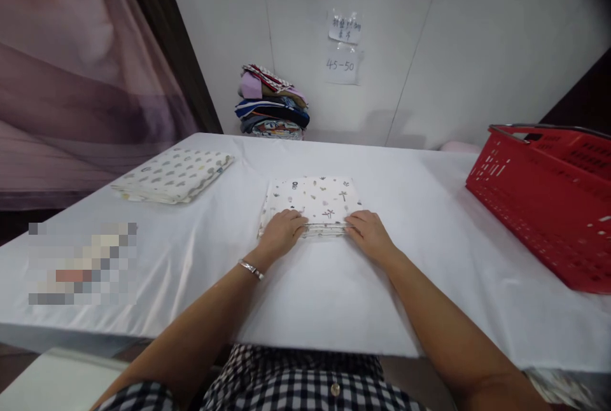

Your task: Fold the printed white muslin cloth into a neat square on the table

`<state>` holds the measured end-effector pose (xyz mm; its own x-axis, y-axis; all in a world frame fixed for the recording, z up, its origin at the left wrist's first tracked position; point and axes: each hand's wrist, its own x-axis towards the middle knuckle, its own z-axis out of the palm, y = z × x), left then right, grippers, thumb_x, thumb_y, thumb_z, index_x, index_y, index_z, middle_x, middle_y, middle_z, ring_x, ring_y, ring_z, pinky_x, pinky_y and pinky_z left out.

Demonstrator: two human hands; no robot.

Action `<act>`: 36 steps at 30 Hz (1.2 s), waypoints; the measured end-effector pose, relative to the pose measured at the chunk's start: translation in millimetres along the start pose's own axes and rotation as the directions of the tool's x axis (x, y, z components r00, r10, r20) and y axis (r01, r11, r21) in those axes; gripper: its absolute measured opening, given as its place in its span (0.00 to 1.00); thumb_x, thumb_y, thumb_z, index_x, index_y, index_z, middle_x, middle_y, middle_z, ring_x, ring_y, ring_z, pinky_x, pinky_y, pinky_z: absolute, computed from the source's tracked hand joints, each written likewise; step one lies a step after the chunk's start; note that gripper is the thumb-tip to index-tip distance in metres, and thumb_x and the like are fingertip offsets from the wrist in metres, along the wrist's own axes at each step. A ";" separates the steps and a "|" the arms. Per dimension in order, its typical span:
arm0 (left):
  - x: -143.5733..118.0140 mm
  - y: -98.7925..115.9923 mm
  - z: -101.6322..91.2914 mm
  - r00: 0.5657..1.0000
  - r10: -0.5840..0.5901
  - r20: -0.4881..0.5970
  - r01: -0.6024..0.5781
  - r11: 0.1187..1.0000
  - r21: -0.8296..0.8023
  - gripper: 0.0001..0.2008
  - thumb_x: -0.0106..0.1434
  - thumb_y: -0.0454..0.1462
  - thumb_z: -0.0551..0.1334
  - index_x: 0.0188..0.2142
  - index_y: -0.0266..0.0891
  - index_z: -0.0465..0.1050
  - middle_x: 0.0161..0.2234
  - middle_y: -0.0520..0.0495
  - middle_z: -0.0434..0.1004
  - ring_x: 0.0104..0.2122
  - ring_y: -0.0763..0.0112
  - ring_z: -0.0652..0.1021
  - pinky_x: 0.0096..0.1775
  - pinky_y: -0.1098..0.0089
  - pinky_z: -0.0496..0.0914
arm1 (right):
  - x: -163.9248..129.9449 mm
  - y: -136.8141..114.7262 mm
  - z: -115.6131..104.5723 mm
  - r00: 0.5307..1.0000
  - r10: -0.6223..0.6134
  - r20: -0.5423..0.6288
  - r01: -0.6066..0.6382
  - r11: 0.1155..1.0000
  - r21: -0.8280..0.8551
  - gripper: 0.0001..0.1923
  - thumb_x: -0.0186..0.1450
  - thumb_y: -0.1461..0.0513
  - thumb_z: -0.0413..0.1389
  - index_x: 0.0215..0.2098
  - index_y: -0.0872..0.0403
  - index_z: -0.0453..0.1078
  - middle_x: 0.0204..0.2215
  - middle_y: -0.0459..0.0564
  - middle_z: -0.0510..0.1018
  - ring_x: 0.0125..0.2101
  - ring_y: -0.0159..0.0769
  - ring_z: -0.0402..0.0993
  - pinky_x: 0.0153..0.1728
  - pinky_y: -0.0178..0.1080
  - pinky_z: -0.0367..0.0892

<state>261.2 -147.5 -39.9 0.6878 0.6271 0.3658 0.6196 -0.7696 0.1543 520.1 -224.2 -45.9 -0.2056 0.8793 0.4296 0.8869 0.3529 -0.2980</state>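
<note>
A folded white cloth (315,200) with small printed pictures lies flat on the table (429,220), near the middle and a little closer to the near edge than to the far edge. It is folded into a neat shape with four sides. It looks a bit wider than it is deep, so its long side runs left to right, along the near edge of the table. The folded layers show at its near edge, facing the person.

The left hand (281,233) rests on the near left corner of the cloth. Its fingers are curled down and press on the cloth edge. The right hand (368,233) rests on the near right corner in the same way, with bent fingers on the layers. Both hands are partly closed and touch the cloth. I cannot tell if they pinch the layers or only press on them. A silver bracelet (251,268) sits on the left wrist.

Another folded cloth (174,174) with grey spots lies near the far left corner of the table, well apart from the hands. A stack of folded clothes (272,105) in many colours stands at the far edge, against the wall. A red basket (548,201) sits at the right edge of the table. Two paper notes (344,47) hang on the wall.
</note>
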 end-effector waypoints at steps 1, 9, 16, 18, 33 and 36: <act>0.8 -0.4 0.3 1.000 -0.001 0.008 0.001 1.000 0.004 0.10 0.64 0.37 0.53 0.40 0.42 0.72 0.39 0.46 0.73 0.40 0.64 0.70 0.40 0.62 0.66 | 0.8 -0.8 0.6 1.000 -0.001 0.007 0.001 1.000 -0.003 0.11 0.66 0.60 0.50 0.43 0.51 0.70 0.41 0.51 0.73 0.42 0.40 0.66 0.44 0.44 0.58; 1.9 -2.6 1.1 0.999 0.016 0.039 -0.016 1.000 -0.012 0.09 0.63 0.37 0.54 0.41 0.42 0.71 0.39 0.46 0.72 0.40 0.63 0.70 0.40 0.62 0.66 | 3.6 -4.3 0.8 0.996 0.029 0.080 -0.026 0.999 -0.034 0.11 0.66 0.61 0.49 0.44 0.51 0.70 0.41 0.51 0.72 0.43 0.39 0.65 0.44 0.43 0.58; 4.9 2.0 0.3 0.999 -0.002 0.036 0.002 1.000 0.017 0.11 0.65 0.36 0.50 0.37 0.40 0.71 0.37 0.44 0.72 0.39 0.62 0.70 0.40 0.61 0.65 | 4.4 -7.2 3.3 0.996 0.046 0.082 -0.043 0.998 -0.034 0.11 0.66 0.62 0.48 0.42 0.51 0.70 0.40 0.52 0.73 0.43 0.40 0.65 0.44 0.44 0.57; 4.9 3.3 -0.5 0.999 0.000 0.034 -0.002 0.999 0.050 0.11 0.65 0.35 0.50 0.37 0.40 0.70 0.37 0.43 0.72 0.39 0.62 0.70 0.40 0.61 0.64 | 4.3 -8.6 3.4 0.997 0.049 0.059 -0.047 0.998 -0.034 0.11 0.66 0.63 0.47 0.41 0.52 0.71 0.40 0.52 0.73 0.42 0.40 0.65 0.44 0.44 0.57; 0.5 4.6 -4.5 1.000 -0.012 -0.015 0.009 0.989 -0.146 0.14 0.66 0.40 0.50 0.36 0.41 0.73 0.33 0.46 0.71 0.36 0.67 0.69 0.39 0.65 0.64 | 6.4 -7.4 0.4 0.995 0.095 -0.013 -0.093 0.989 0.111 0.12 0.66 0.61 0.49 0.38 0.51 0.74 0.36 0.49 0.76 0.39 0.36 0.69 0.42 0.41 0.60; 2.4 6.7 -4.6 0.999 -0.043 -0.005 0.042 0.990 -0.136 0.14 0.66 0.40 0.50 0.34 0.41 0.73 0.32 0.47 0.71 0.35 0.67 0.69 0.38 0.66 0.64 | 12.1 -8.2 -1.2 0.993 0.111 0.042 -0.115 0.989 0.095 0.09 0.64 0.61 0.52 0.38 0.50 0.75 0.36 0.48 0.76 0.39 0.36 0.69 0.42 0.41 0.61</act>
<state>265.2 -151.7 -33.8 0.6581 0.6592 0.3637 0.5911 -0.7516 0.2928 510.8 -216.8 -37.2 -0.1229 0.9258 0.3575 0.8614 0.2783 -0.4248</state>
